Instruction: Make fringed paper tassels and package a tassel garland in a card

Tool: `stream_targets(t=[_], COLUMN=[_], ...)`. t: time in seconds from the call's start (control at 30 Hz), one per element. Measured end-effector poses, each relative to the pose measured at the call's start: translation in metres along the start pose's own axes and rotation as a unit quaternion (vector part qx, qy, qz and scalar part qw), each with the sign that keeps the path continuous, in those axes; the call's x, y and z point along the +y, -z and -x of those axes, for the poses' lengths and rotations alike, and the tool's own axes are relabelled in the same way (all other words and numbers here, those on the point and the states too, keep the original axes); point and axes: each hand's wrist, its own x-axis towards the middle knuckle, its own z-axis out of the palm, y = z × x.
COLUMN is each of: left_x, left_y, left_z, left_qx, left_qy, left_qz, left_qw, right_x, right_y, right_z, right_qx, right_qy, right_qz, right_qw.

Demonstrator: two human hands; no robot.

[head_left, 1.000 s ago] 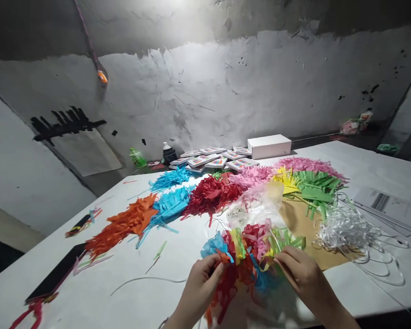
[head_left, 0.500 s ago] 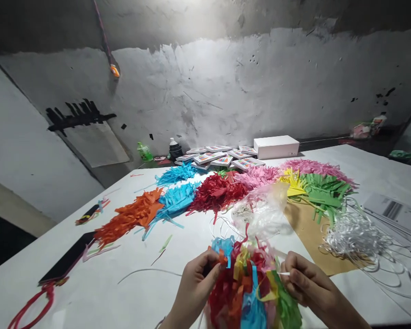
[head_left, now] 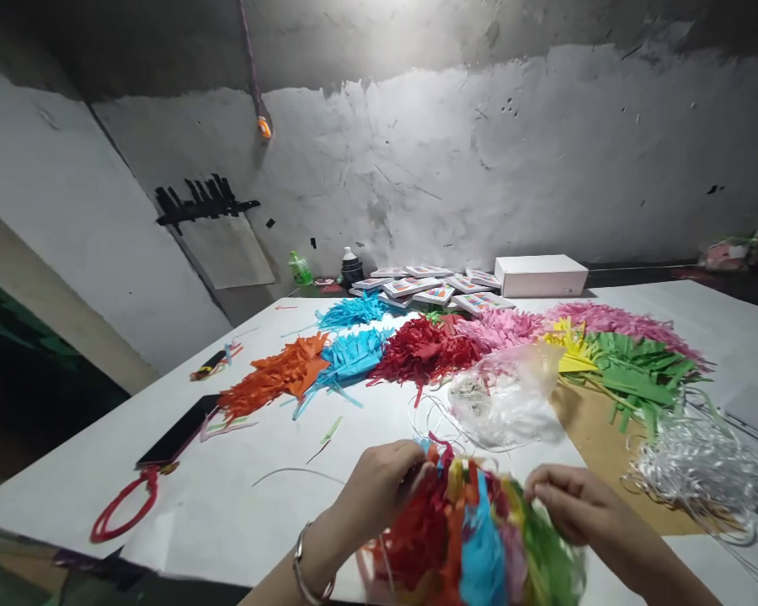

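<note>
A bundle of multicoloured paper tassels (head_left: 480, 539) in red, orange, blue, yellow, pink and green hangs at the near edge of the table, and clear plastic shows along its lower right side. My left hand (head_left: 392, 475), with a bracelet on the wrist, is closed on the bundle's upper left corner. At the upper right, by the green strips, my right hand (head_left: 574, 505) has its fingers pinched together. What lies between those fingertips is blurred and cannot be made out.
Beyond the bundle lie piles of cut paper: orange (head_left: 274, 374), blue (head_left: 354, 353), red (head_left: 423, 349), pink (head_left: 502, 328), yellow (head_left: 572, 345) and green (head_left: 637, 370). A clear plastic bag (head_left: 509, 400), white string (head_left: 701, 467), a phone (head_left: 180, 429), flat packs (head_left: 433, 290) and a white box (head_left: 540, 276) are around them.
The view has swung left. My left hand has shifted its grip along the bundle's top. The white strip seen earlier in my right fingers no longer shows.
</note>
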Motion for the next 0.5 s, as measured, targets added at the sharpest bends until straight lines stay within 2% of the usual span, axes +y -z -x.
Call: stream_targets(t=[0.03, 0.1, 0.2, 0.33, 0.43, 0.5], left_x=[0.002, 0.009, 0.025, 0.031, 0.022, 0.016], left_y=[-0.004, -0.014, -0.036, -0.066, -0.083, -0.093], left_z=[-0.002, -0.004, -0.003, 0.014, 0.03, 0.039], left_qx=[0.016, 0.053, 0.089, 0.086, 0.068, 0.068], left_qy=[0.014, 0.061, 0.12, 0.112, 0.095, 0.117], left_qz=[0.0, 0.033, 0.133, 0.211, 0.248, 0.277], left_qw=[1.0, 0.996, 0.98, 0.967, 0.962, 0.951], right_x=[0.003, 0.013, 0.037, 0.066, 0.077, 0.081], right_y=[-0.005, -0.023, -0.057, -0.091, -0.101, -0.104], right_z=[-0.005, -0.014, -0.023, -0.03, -0.035, -0.038], right_qx=[0.047, 0.091, 0.069, 0.086, 0.118, 0.114], right_qy=[-0.001, 0.006, 0.023, 0.048, 0.054, 0.054], right_qz=[-0.041, -0.093, -0.109, -0.12, -0.132, -0.132], right_qw=[0.998, 0.992, 0.991, 0.988, 0.983, 0.983])
